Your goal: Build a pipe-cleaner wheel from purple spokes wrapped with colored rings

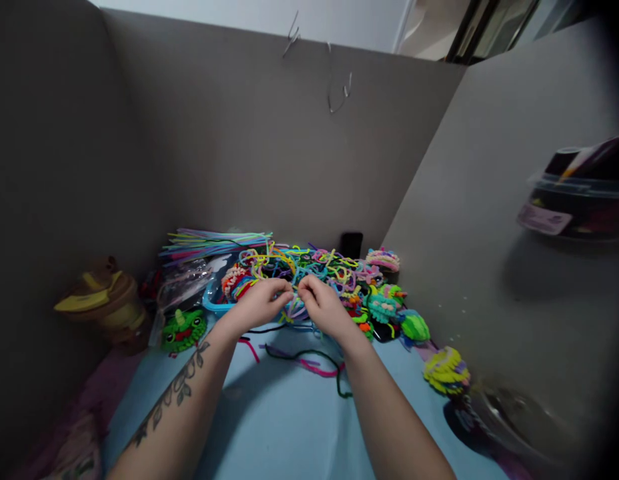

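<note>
Left hand (262, 303) and right hand (325, 308) meet fingertip to fingertip above the far part of the light blue worktop (284, 427). Each grip is closed to a tight pinch. Purple strands (295, 312) show at the meeting point and hang just beneath it, apparently held by both hands.

Directly behind the hands lies a tangled heap of pipe cleaners (302, 261) in mixed colours. A bundle of straight stems (214, 241) lies at its left. A loose black pipe cleaner (319, 352) and a pink one (317, 366) lie on the worktop between the forearms. A green horned figure (183, 329) sits to the left. Teal (382, 307), green (414, 327) and yellow (445, 370) finished pieces trail off to the right. A brown and yellow container (102, 300) stands at far left against the grey partition (239, 133).
</note>
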`<state>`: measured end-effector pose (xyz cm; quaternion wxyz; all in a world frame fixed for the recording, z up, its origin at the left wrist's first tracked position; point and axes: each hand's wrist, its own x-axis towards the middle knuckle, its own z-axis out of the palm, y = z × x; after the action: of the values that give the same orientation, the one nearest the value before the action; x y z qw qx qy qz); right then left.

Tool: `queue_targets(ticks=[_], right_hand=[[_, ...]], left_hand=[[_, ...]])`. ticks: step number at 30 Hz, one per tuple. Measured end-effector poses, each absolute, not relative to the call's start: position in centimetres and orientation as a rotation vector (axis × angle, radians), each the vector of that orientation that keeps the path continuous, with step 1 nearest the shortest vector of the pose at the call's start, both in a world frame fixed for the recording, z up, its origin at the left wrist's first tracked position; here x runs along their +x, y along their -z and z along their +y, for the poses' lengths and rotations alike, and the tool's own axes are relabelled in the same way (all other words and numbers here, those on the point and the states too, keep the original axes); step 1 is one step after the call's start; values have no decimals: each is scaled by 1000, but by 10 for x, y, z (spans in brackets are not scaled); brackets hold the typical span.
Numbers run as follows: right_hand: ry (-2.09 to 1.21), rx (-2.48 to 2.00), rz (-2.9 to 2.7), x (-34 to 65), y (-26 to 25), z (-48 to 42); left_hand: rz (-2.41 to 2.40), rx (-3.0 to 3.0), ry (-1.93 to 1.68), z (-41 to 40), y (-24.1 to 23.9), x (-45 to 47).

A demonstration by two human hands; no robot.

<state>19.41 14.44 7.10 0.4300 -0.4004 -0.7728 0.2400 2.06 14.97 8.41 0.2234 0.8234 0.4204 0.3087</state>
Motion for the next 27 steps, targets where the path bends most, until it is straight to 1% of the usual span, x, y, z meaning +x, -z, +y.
queue_targets(ticks=[9, 14, 21, 27], right_hand=[[-630, -1023, -1918, 193, -68, 144], [-674, -1088, -1897, 190, -64, 146], [-610, -1105, -1898, 189, -65, 146], [-699, -1096, -1843, 189, -61, 149]], left_hand=[[1254, 2283, -772, 146, -86, 25], [1270, 2277, -808, 145, -86, 26], [1266, 2253, -819, 146, -83, 26], [1229, 2218, -807, 149, -78, 26]])
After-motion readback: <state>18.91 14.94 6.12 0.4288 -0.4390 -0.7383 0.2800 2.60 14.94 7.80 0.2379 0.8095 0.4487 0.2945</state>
